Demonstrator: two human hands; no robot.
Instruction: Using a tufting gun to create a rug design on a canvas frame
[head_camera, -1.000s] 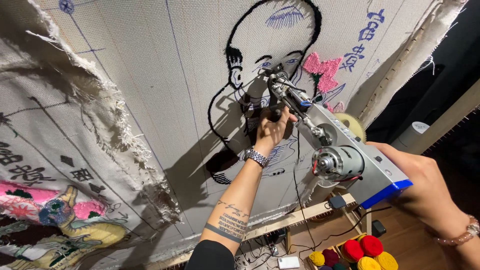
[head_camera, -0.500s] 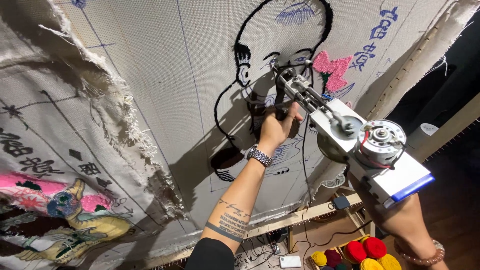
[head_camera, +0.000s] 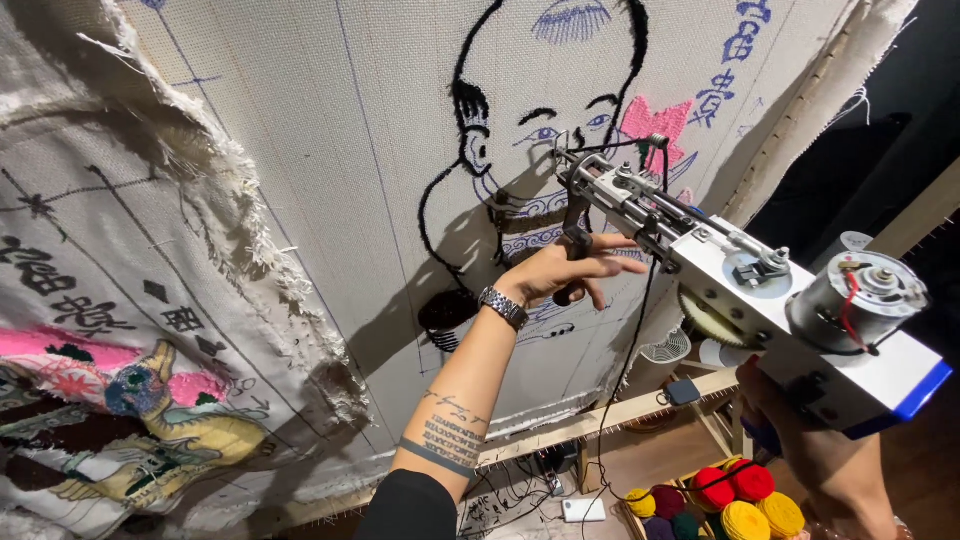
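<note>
A white and metal tufting gun (head_camera: 745, 285) with a blue rear edge and an exposed motor points at a stretched pale cloth (head_camera: 330, 150). Its needle tip touches the cloth beside a black-outlined drawn figure (head_camera: 520, 110) with a pink patch. My left hand (head_camera: 560, 272), a metal watch on its wrist, holds the gun's black front handle with the fingers loosely spread. Under the gun's body, my right hand (head_camera: 820, 460) grips the rear handle and is partly hidden by the gun. A black yarn strand (head_camera: 640, 310) hangs from the gun.
A second cloth (head_camera: 130, 330) with a frayed edge and pink and yellow tufted parts hangs at the left. A wooden frame bar (head_camera: 600, 418) runs below the cloth. Several yarn cones (head_camera: 740, 495), red and yellow, stand at the bottom right beside cables and a small fan (head_camera: 665, 350).
The gun's rear has swung right and lower in the view, closer to the camera. My left hand's fingers have loosened on the front handle. The needle stays by the figure.
</note>
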